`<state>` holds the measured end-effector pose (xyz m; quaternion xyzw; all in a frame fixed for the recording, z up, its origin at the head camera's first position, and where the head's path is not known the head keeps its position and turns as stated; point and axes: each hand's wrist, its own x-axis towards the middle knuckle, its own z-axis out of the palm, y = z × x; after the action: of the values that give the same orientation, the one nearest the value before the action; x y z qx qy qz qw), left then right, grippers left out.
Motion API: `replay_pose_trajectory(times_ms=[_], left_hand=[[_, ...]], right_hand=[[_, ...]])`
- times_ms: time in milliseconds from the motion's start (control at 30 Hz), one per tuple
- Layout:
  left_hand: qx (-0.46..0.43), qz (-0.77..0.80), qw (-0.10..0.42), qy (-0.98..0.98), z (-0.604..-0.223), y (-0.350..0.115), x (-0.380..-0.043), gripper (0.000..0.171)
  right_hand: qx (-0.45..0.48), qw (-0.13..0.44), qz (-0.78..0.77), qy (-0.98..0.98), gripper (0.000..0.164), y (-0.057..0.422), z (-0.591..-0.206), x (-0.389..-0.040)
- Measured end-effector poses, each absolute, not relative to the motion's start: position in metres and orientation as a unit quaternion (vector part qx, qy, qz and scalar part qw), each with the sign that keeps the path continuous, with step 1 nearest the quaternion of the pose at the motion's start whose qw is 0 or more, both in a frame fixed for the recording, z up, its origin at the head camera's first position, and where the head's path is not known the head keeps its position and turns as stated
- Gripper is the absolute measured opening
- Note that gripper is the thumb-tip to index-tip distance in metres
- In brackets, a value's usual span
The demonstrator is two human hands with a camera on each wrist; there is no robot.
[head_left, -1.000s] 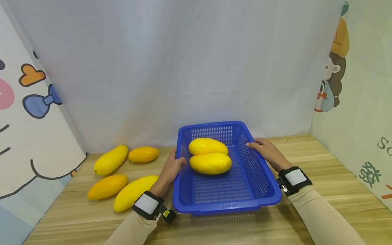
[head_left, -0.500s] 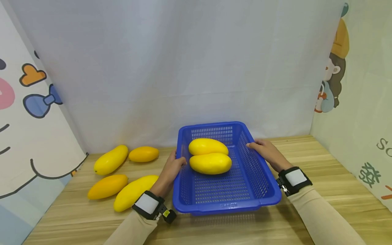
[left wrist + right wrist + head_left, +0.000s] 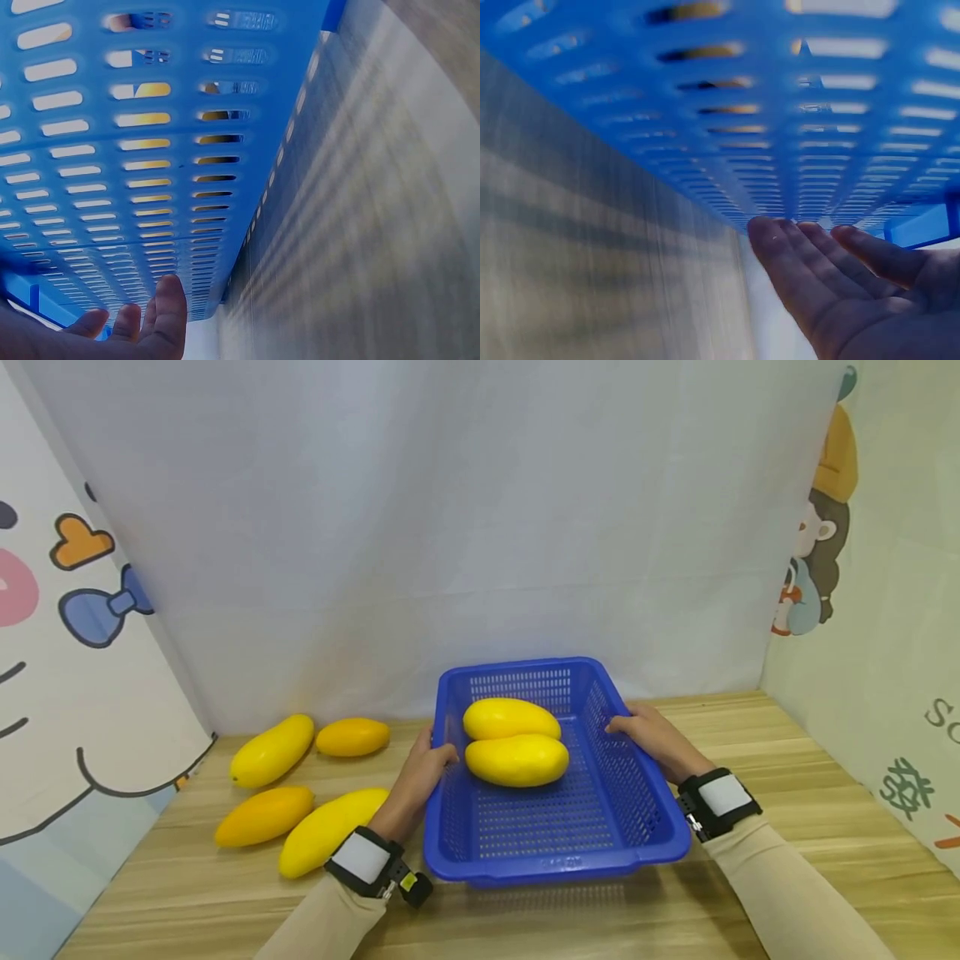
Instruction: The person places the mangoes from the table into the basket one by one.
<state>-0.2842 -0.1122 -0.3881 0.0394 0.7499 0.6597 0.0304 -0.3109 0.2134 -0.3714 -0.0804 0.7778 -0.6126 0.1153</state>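
Observation:
A blue perforated plastic basket (image 3: pixel 555 865) is held at both sides, just above the table with a shadow under it and its far end raised. My left hand (image 3: pixel 416 777) grips the left rim, the thumb hooked over inside and the other fingers against the outer wall. On the right rim my right hand (image 3: pixel 660 739) grips the same way, thumb inside. From below, the wrist views show the slotted basket (image 3: pixel 187 180) and fingers (image 3: pixel 780 262) under it. Two bright yellow oblong fruits, like papayas or mangoes, lie side by side inside, a rear one (image 3: pixel 510 717) and a front one (image 3: pixel 517 761).
Several more yellow oblong fruits rest on the wooden table (image 3: pixel 187 893) at the left: a back-left one (image 3: pixel 272 752), a small orange-yellow one (image 3: pixel 352 737), another (image 3: pixel 265 817), and one (image 3: pixel 322 839) partly behind the left wrist. A white curtain (image 3: pixel 480 527) closes off the back.
The right thumb has shifted slightly lower on the basket's inner wall. Basket, fruits and left hand stay almost where they were.

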Motion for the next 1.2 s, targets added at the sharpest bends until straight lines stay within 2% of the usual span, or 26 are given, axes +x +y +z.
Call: replay_pose_trajectory(times_ms=[567,867,933,1033,1133,1200], left_hand=[[0.048,0.685,0.048,0.726,-0.389,-0.11,-0.286,0.069],[0.005,0.708,0.092,0.7,-0.386,-0.113,-0.287,0.067],[-0.012,0.69,0.076,0.72,-0.386,-0.116,-0.288,0.067],[-0.024,0.654,0.022,0.756,-0.381,-0.12,-0.289,0.065],[0.004,0.631,-0.047,0.774,-0.371,-0.128,-0.287,0.061],[0.034,0.633,-0.074,0.77,-0.36,-0.135,-0.282,0.058]], right_hand=[[-0.067,0.095,-0.595,0.795,0.044,0.217,-0.374,-0.308],[-0.072,0.097,-0.595,0.795,0.046,0.218,-0.375,-0.307],[-0.077,0.096,-0.593,0.796,0.046,0.217,-0.374,-0.307],[-0.083,0.096,-0.596,0.793,0.044,0.215,-0.373,-0.308],[-0.09,0.096,-0.599,0.79,0.043,0.214,-0.372,-0.309],[-0.092,0.095,-0.6,0.789,0.042,0.213,-0.372,-0.31]])
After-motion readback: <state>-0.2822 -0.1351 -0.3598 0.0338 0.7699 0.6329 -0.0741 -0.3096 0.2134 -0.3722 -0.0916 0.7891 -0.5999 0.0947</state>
